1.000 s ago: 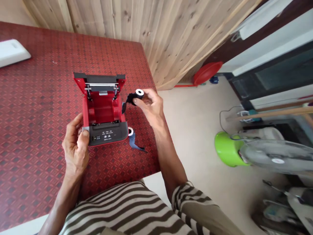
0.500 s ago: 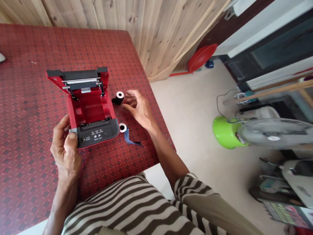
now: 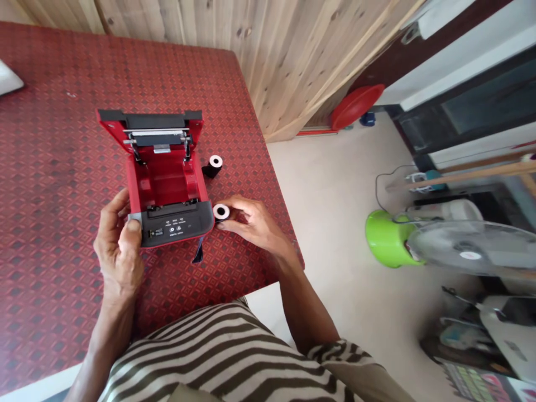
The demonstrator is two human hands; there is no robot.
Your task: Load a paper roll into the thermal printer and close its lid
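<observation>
A red and black printer (image 3: 171, 184) sits on the table with its lid tilted up and its red inside bare. My left hand (image 3: 121, 240) grips the front left corner, thumb on top of the grey edge. Close by the printer's right front side, my right hand (image 3: 251, 223) has thumb and fingers around a small paper roll (image 3: 221, 212) with a white end. From this roll's side a dark strip (image 3: 198, 252) hangs out in front of the printer. A second paper roll (image 3: 215, 162), dark outside and white at its end, lies farther back, touched by neither hand.
The red patterned table (image 3: 54, 184) ends at a right edge beyond my right hand. A white object (image 3: 9, 77) shows at the far left. Wood panelling (image 3: 188, 25) stands behind. On the floor are a green stool (image 3: 379, 237) and a fan (image 3: 473, 245).
My right hand has moved from beside the rear roll to the front one and closed on it. The front roll's strip now shows farther left. My left hand still grips the printer.
</observation>
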